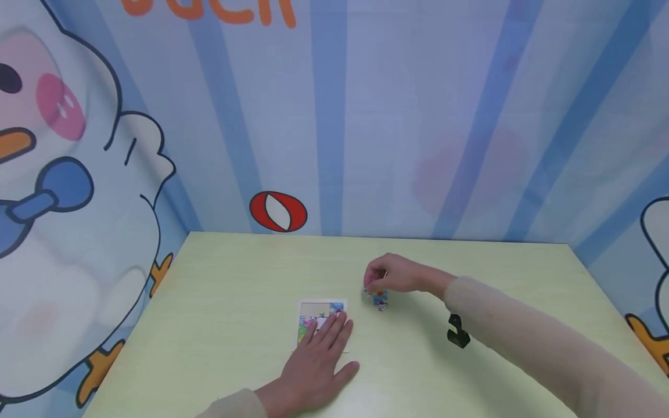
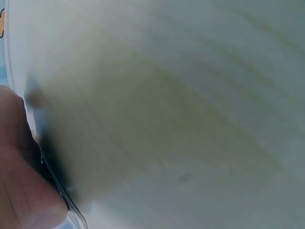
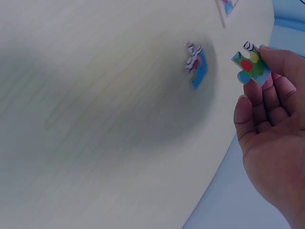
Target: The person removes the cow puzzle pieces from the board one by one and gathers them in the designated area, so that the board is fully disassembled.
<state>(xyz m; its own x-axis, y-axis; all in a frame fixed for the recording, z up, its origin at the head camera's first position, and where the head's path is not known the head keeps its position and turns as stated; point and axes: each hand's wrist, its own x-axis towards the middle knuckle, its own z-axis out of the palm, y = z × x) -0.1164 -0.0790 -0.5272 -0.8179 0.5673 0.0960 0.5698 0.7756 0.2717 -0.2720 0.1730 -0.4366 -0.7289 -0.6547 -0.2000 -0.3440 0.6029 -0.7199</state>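
My left hand (image 1: 319,366) lies with straight, spread fingers over the lower part of a white-framed puzzle board (image 1: 313,309), hiding much of its picture. A bare grey patch shows at the board's top left. Farther right, my right hand (image 1: 394,274) pinches a jigsaw piece (image 3: 252,66) between thumb and fingers, held above the table. The piece is green and blue with red and yellow spots. Another jigsaw piece (image 3: 196,64), blue with a white figure, lies on the table beneath that hand. The left wrist view shows part of the left hand (image 2: 24,186) at the board's edge.
Both hands work over a pale yellow table (image 1: 235,290). Behind it hangs a blue striped backdrop (image 1: 376,116) with cartoon ducks. A small black object (image 1: 457,332) shows beside the right sleeve (image 1: 512,331).
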